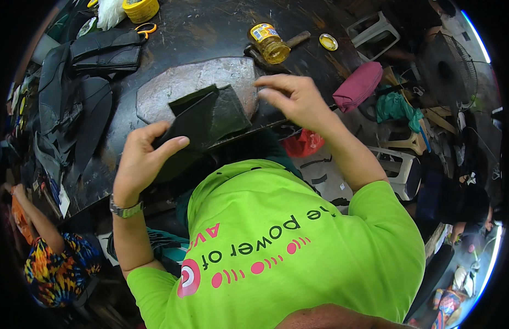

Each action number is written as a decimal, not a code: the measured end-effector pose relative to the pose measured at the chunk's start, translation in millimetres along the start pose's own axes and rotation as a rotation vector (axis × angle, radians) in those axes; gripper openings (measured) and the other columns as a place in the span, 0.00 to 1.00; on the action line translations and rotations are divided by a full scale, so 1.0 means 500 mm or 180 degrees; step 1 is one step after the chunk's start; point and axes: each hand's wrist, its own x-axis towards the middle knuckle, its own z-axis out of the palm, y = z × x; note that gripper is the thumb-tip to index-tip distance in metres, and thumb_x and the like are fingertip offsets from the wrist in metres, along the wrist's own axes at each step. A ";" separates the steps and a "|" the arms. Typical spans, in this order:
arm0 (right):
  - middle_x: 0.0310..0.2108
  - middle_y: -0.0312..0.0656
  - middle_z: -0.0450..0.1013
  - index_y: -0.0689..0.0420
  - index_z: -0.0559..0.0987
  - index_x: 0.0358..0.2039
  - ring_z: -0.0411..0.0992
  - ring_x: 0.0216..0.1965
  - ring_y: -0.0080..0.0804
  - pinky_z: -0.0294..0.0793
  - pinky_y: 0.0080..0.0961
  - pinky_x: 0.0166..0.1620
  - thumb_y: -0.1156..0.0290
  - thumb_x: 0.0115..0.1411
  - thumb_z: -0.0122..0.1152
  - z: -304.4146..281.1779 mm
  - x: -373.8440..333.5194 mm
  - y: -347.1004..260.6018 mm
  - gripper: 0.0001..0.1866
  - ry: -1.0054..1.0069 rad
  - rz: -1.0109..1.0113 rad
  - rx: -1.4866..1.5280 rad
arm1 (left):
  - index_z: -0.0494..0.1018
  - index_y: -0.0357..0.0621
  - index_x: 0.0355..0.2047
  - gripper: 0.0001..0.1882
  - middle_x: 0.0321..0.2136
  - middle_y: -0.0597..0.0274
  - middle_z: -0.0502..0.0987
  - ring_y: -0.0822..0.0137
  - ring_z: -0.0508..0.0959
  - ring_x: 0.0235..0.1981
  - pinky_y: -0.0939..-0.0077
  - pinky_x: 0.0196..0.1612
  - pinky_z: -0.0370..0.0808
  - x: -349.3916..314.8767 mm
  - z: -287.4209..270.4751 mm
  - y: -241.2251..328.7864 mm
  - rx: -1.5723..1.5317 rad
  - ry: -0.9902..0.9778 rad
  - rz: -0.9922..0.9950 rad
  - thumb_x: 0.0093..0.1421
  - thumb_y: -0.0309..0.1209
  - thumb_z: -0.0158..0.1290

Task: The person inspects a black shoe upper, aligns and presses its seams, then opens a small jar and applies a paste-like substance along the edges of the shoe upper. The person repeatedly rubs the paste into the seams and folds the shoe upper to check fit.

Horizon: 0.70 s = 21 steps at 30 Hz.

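Head view: left hand (140,156) pinches folded black leather (213,118) over the slab's (194,74) near edge; right hand (298,100), fingertips narrowly parted, beside the slab's right end. Best keep layers aligned.

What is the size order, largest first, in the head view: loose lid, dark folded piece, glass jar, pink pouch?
1. Dark folded piece
2. Pink pouch, only somewhat larger than the jar
3. Glass jar
4. Loose lid
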 end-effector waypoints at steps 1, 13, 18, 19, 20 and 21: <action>0.34 0.43 0.79 0.55 0.74 0.59 0.75 0.30 0.29 0.75 0.25 0.38 0.72 0.60 0.64 -0.019 -0.003 0.015 0.25 0.0154 -0.0036 -0.0612 | 0.77 0.33 0.30 0.11 0.21 0.72 0.73 0.83 0.66 0.24 0.81 0.27 0.66 -0.005 -0.008 0.006 -0.0375 -0.0133 0.0103 0.60 0.30 0.63; 0.40 0.57 0.78 0.55 0.69 0.58 0.76 0.45 0.57 0.76 0.49 0.47 0.65 0.58 0.63 -0.028 0.120 0.078 0.28 -0.0400 0.0999 -0.2329 | 0.78 0.36 0.39 0.13 0.31 0.75 0.78 0.86 0.73 0.31 0.88 0.34 0.72 0.066 0.053 0.003 -0.1743 -0.0499 -0.0124 0.71 0.35 0.52; 0.41 0.56 0.78 0.55 0.75 0.51 0.76 0.45 0.55 0.76 0.48 0.46 0.66 0.58 0.61 -0.024 0.088 0.051 0.19 -0.0241 0.0861 -0.2438 | 0.77 0.38 0.34 0.13 0.28 0.79 0.74 0.88 0.70 0.29 0.89 0.31 0.70 0.074 0.085 -0.046 -0.1531 -0.0514 0.0008 0.71 0.35 0.52; 0.41 0.55 0.78 0.55 0.76 0.48 0.77 0.44 0.55 0.76 0.48 0.45 0.66 0.59 0.61 -0.026 0.075 0.040 0.17 -0.0194 0.0818 -0.2460 | 0.77 0.39 0.34 0.13 0.28 0.79 0.74 0.88 0.70 0.28 0.89 0.30 0.69 0.072 0.089 -0.047 -0.1537 -0.0483 0.0035 0.71 0.35 0.52; 0.41 0.54 0.77 0.55 0.77 0.46 0.77 0.43 0.52 0.77 0.45 0.44 0.68 0.58 0.60 -0.031 0.060 0.026 0.15 -0.0102 0.0672 -0.2567 | 0.76 0.39 0.33 0.13 0.27 0.79 0.73 0.88 0.69 0.28 0.89 0.30 0.68 0.071 0.093 -0.047 -0.1646 -0.0407 -0.0025 0.71 0.35 0.52; 0.41 0.53 0.77 0.55 0.79 0.44 0.77 0.41 0.50 0.77 0.42 0.44 0.71 0.58 0.59 -0.039 0.045 0.011 0.13 -0.0009 0.0527 -0.2669 | 0.76 0.39 0.33 0.13 0.27 0.80 0.72 0.88 0.68 0.27 0.89 0.29 0.68 0.067 0.096 -0.045 -0.1754 -0.0332 -0.0085 0.71 0.35 0.52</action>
